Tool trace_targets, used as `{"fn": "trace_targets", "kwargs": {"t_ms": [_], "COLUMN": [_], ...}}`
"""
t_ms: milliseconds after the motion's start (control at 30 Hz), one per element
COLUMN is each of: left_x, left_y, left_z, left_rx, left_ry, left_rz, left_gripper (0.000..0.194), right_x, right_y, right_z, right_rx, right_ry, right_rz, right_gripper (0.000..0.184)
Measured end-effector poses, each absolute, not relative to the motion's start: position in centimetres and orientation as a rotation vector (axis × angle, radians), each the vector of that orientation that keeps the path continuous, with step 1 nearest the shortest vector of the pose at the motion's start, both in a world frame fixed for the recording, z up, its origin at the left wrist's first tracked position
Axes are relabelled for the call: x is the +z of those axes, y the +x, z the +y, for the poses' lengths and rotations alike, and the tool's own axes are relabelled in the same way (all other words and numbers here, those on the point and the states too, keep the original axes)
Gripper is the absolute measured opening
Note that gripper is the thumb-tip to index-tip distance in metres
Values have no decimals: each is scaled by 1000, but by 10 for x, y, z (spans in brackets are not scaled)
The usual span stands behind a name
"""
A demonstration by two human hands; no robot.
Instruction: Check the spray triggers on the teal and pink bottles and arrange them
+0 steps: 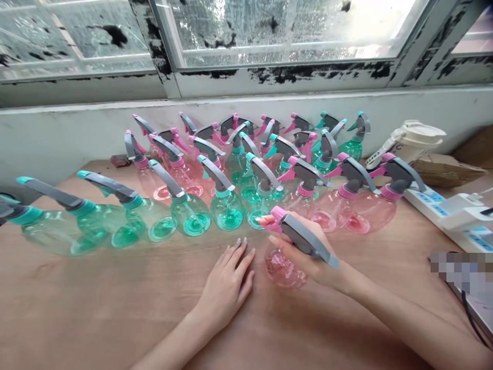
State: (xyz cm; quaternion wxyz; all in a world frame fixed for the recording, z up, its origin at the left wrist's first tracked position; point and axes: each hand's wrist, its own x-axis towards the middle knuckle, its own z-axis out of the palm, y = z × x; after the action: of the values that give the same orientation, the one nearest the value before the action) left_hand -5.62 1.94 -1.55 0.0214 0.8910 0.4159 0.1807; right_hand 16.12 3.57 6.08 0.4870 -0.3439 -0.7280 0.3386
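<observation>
My right hand (308, 257) is wrapped round a pink spray bottle (283, 267) that stands on the wooden table (115, 308); its grey trigger head with a pink nozzle (304, 237) sits above my fingers. My left hand (227, 285) lies flat on the table just left of that bottle, fingers stretched out, holding nothing. Behind both hands stand several green spray bottles (227, 205) and pink spray bottles (352, 205) in rows reaching back to the wall.
A white power strip (450, 210) lies at the right edge, with a white paper cup (412, 141) on its side behind it. A dark cable (472, 318) runs near the right corner. A windowsill and grimy window (269, 31) back the table.
</observation>
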Motion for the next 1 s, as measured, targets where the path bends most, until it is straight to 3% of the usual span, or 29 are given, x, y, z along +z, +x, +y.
{"fn": "trace_targets", "kwargs": {"t_ms": [200,400,533,700,1000], "left_x": [-13,-14,-14,-15,-14], "left_y": [-56,-55,-56,-56,-56], "left_z": [19,18,19,19,19], "left_rx": [545,550,559,559,550], "left_ry": [2771,2773,2785,2782,2793], "left_rz": [1289,1289,1282,1290,1289], "left_gripper": [36,36,36,36,36], "right_x": [64,70,67,57,58], "right_y": [162,161,162,165,163], "right_z": [37,35,33,31,30], "right_rx": [682,658,714,775,728], "right_ry": [-867,-875,-864,-840,-868], "right_rz": [-1814,-1825,-1800,-1762,-1772], "right_gripper": [6,12,3,18,12]}}
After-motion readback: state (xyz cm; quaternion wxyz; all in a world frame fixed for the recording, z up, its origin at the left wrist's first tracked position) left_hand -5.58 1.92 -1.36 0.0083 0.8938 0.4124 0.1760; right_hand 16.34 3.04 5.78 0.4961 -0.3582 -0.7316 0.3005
